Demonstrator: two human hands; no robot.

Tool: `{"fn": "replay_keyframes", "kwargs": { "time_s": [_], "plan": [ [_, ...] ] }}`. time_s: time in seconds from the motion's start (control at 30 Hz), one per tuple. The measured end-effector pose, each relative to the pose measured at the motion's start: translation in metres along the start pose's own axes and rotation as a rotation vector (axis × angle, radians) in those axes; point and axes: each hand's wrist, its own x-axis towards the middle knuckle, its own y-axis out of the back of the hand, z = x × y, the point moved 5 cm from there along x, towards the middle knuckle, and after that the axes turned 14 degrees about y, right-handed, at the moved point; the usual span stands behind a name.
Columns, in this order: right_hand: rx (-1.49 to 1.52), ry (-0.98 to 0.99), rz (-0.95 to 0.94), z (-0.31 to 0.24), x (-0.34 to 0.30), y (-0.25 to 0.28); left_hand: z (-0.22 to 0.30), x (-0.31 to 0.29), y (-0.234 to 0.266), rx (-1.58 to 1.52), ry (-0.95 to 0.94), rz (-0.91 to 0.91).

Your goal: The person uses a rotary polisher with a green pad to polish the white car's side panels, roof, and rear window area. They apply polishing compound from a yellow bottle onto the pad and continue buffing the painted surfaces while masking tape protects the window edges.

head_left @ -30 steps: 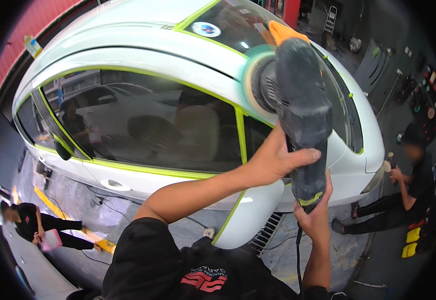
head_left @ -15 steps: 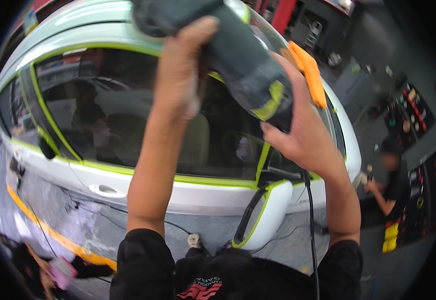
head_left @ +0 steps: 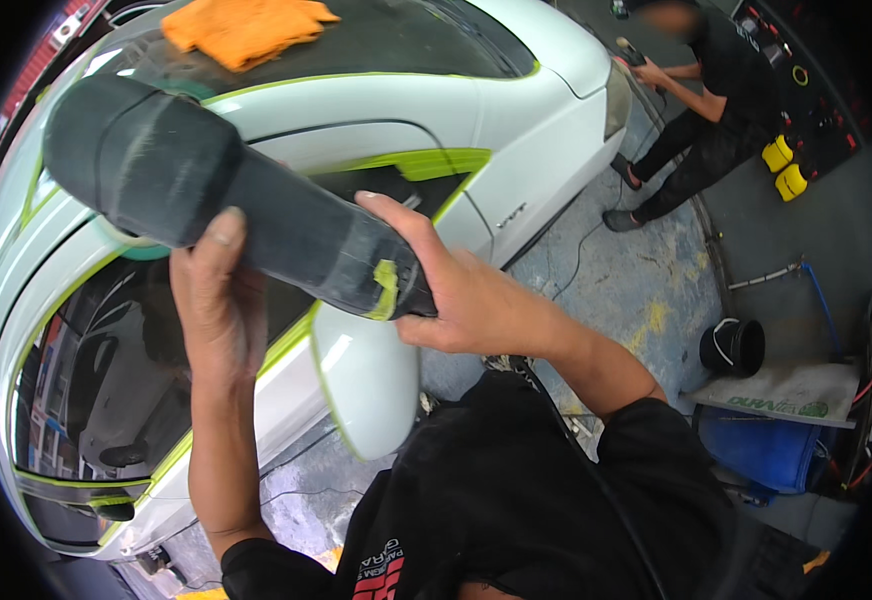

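A dark grey polisher (head_left: pixel 291 215) is held in both hands, tilted across the car's roof edge. Its head is at the upper left, and part of a teal pad (head_left: pixel 146 250) shows beneath it; whether the pad touches the paint I cannot tell. My left hand (head_left: pixel 218 320) grips it from below, just behind the head, thumb up along the side. My right hand (head_left: pixel 476 295) is closed round the rear end, which has a strip of yellow-green tape. Around it is the white car (head_left: pixel 366 100), its window edges masked with yellow-green tape (head_left: pixel 446 162).
An orange cloth (head_left: pixel 246 32) lies on the windscreen. The white side mirror (head_left: pixel 371 370) juts out below the polisher. A black cord (head_left: pixel 586 455) runs down past my torso. Beside the car's front stands another person (head_left: pixel 721 100) holding a tool. A black bucket (head_left: pixel 731 347) is at the right.
My view has turned to the right, toward the car's front. The polisher now lies further left in it, both hands still holding on. The cloth and mirror appear further left too.
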Motion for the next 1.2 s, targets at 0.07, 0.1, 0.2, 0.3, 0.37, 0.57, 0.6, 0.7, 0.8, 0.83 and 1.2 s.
{"fn": "replay_keyframes", "kwargs": {
  "time_s": [0.07, 0.1, 0.2, 0.3, 0.37, 0.57, 0.6, 0.7, 0.8, 0.83, 1.2],
  "plan": [
    [0.124, -0.11, 0.028, 0.029, -0.035, 0.023, -0.032, 0.018, -0.037, 0.05, 0.155, -0.083],
    [0.116, -0.094, 0.077, 0.043, -0.054, 0.035, -0.042, 0.026, -0.061, 0.059, 0.202, -0.078],
    [0.164, -0.235, 0.162, 0.08, -0.101, 0.063, -0.076, 0.045, -0.128, 0.063, 0.303, -0.105],
    [0.15, -0.305, 0.253, 0.11, -0.141, 0.082, -0.118, 0.068, -0.175, 0.016, 0.39, -0.165],
    [0.23, -0.329, 0.365, 0.126, -0.163, 0.088, -0.139, 0.079, -0.207, -0.026, 0.416, -0.164],
    [0.32, -0.48, 0.519, 0.164, -0.221, 0.095, -0.181, 0.096, -0.262, -0.055, 0.474, -0.165],
    [0.333, -0.497, 0.532, 0.165, -0.224, 0.096, -0.185, 0.096, -0.268, -0.042, 0.48, -0.156],
    [0.377, -0.44, 0.509, 0.155, -0.225, 0.093, -0.187, 0.088, -0.266, -0.053, 0.464, -0.134],
    [0.345, -0.24, 0.5, 0.147, -0.217, 0.09, -0.165, 0.069, -0.252, -0.039, 0.351, -0.05],
    [0.277, -0.132, 0.453, 0.139, -0.208, 0.088, -0.157, 0.061, -0.242, -0.037, 0.324, -0.02],
    [1.2, -0.643, -0.442, 0.136, -0.162, -0.075, -0.009, -0.154, -0.135, -0.18, -0.204, 0.261]
  ]
}}
